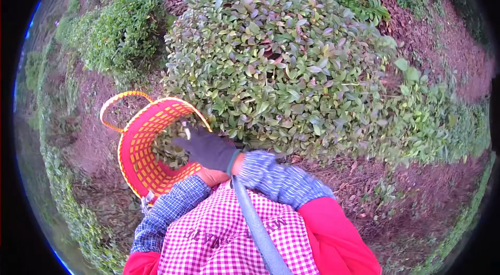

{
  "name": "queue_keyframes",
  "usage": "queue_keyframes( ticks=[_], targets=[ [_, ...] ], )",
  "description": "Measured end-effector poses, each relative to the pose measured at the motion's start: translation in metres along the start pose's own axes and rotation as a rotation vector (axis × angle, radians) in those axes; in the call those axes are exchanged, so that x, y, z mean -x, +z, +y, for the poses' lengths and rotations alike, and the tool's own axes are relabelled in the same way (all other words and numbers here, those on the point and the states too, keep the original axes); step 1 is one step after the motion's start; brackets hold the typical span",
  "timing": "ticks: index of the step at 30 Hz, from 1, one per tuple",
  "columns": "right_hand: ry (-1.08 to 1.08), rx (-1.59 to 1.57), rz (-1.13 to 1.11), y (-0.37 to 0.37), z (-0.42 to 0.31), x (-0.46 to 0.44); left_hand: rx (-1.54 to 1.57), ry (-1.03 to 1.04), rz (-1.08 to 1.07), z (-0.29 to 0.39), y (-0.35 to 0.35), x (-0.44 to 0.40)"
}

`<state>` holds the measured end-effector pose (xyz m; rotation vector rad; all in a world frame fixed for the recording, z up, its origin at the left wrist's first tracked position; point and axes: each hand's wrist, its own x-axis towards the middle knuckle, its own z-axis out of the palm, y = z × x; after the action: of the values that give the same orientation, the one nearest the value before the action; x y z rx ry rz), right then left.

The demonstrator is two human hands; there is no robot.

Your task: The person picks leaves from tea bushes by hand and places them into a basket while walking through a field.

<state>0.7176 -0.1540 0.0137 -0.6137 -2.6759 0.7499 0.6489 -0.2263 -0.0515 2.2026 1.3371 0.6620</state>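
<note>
My right hand [205, 147], in a dark glove, reaches left over the mouth of a woven red and yellow basket [136, 152]. Its fingers are blurred, and a small pale thing, too unclear to name, shows at their tips. Inside the basket lie green leaves [169, 145]. Only a bit of my left hand [212, 176] shows by the wrist, at the basket's near rim; the right hand covers the rest, so its fingers are hidden. The basket is tilted, its opening facing right, with a looped handle at upper left. A grey strap [255, 223] crosses my checkered apron.
A broad, dense leafy bush [281, 67] stands just beyond my hands, reaching to the right. A smaller green bush [125, 30] grows at upper left. Brown ground with dry litter [359, 186] lies between the plants, and low greenery [67, 207] runs along the left.
</note>
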Motion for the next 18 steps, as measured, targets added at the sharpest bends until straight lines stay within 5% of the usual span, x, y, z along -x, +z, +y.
queue_keyframes(
  ticks=[2, 4, 5, 6, 8, 12, 14, 16, 18],
  targets=[
    [-0.082, -0.371, 0.423, -0.009, 0.017, 0.032, -0.151, 0.067, 0.125, 0.016, -0.01, -0.005],
    [0.133, -0.408, 0.588, -0.034, 0.039, 0.078, -0.318, -0.231, -0.296, 0.029, -0.046, -0.01],
    [0.29, -0.245, 0.608, -0.058, 0.046, 0.095, -0.263, -0.207, -0.121, 0.023, -0.045, -0.005],
    [0.474, -0.645, 0.869, -0.045, 0.067, 0.118, -0.266, -0.249, -0.154, 0.021, -0.048, -0.001],
    [0.761, -0.284, 0.95, -0.073, 0.089, 0.143, -0.181, -0.204, -0.011, 0.01, -0.049, 0.005],
    [0.9, -0.233, 0.664, -0.101, 0.101, 0.125, -0.175, -0.245, 0.057, 0.001, -0.06, 0.004],
    [0.921, 0.029, 0.333, -0.096, 0.111, 0.11, -0.142, -0.206, 0.044, 0.003, -0.061, 0.004],
    [0.901, -0.023, 0.338, -0.088, 0.119, 0.105, -0.152, -0.248, -0.073, 0.001, -0.054, 0.005],
    [0.644, 0.029, 0.507, -0.071, 0.134, 0.108, -0.118, -0.224, -0.077, -0.006, -0.043, 0.008]
  ],
)
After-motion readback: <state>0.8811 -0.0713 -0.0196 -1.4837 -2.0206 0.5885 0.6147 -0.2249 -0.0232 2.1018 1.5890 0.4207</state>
